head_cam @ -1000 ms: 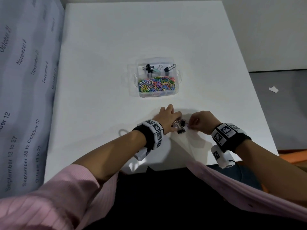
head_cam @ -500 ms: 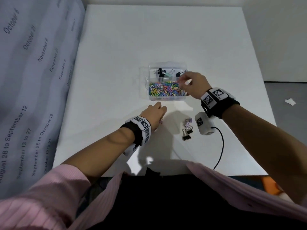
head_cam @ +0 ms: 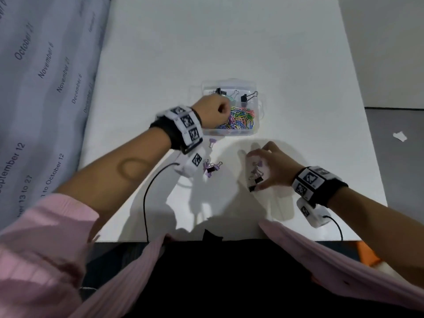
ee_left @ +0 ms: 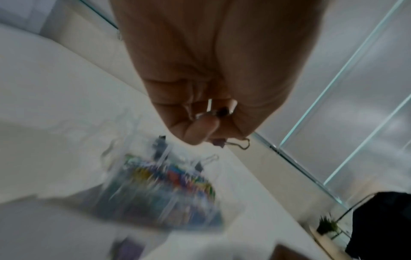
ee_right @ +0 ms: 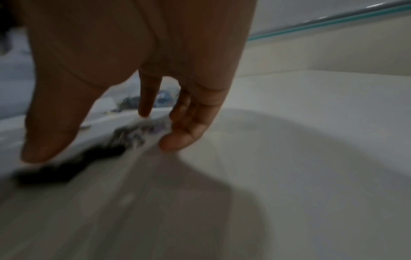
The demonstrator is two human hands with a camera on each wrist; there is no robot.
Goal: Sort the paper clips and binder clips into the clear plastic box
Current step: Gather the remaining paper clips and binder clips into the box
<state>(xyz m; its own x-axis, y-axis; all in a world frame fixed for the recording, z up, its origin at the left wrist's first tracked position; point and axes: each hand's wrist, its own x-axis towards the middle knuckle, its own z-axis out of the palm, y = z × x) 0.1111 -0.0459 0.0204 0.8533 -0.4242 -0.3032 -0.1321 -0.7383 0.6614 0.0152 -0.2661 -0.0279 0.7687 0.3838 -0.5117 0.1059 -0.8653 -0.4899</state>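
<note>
- The left hand (head_cam: 214,111) is fisted over the box's (head_cam: 257,125) near-left corner, gripping binder clips (ee_left: 219,112).
- The right hand (head_cam: 273,171) hovers with fingers spread, holding nothing, over loose clips (head_cam: 255,177) on the surface (head_cam: 229,42).
- More clips (head_cam: 210,167) lie between the hands.
- Paper clips (head_cam: 241,119) fill the box's near compartment; black clips (head_cam: 246,97) lie in the far one.

left hand (head_cam: 214,111): raised, fist curled, fingers pinched small binder clips (ee_left: 219,112) | right hand (head_cam: 271,167): low, palm down, fingers spread and straight, thumb tip beside a black clip (head_cam: 252,188) | both forearms bare, marker bands on wrists
</note>
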